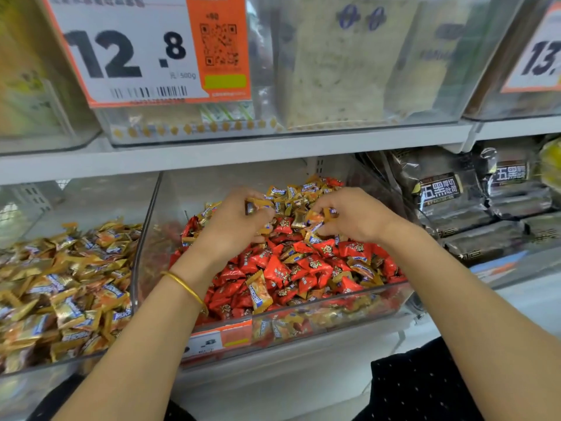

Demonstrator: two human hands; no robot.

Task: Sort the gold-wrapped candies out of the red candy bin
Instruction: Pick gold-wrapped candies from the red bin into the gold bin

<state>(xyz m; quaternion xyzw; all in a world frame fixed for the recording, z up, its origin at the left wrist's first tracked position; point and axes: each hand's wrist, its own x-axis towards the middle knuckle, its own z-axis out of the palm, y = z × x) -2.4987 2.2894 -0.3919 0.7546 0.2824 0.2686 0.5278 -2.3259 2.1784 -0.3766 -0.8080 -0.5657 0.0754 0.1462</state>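
Filling centre: red candy bin [334, 317], clear walls, red wrappers heaped in front, gold-wrapped candies [291, 192] piled toward 12 o'clock. At 9 o'clock, neighbouring bin [36, 381] full of gold wrappers. At 11, price tag [127, 50]; at 2, dark packs [440, 192]. Left hand [233, 229] clenched round several gold pieces, one lying 9-to-3. Right hand [355, 217] pinching gold pieces at fingertips. Stray gold candy [258, 291] among reds at 6, long axis roughly 12-to-6. Bracelet [185, 284] on left wrist.
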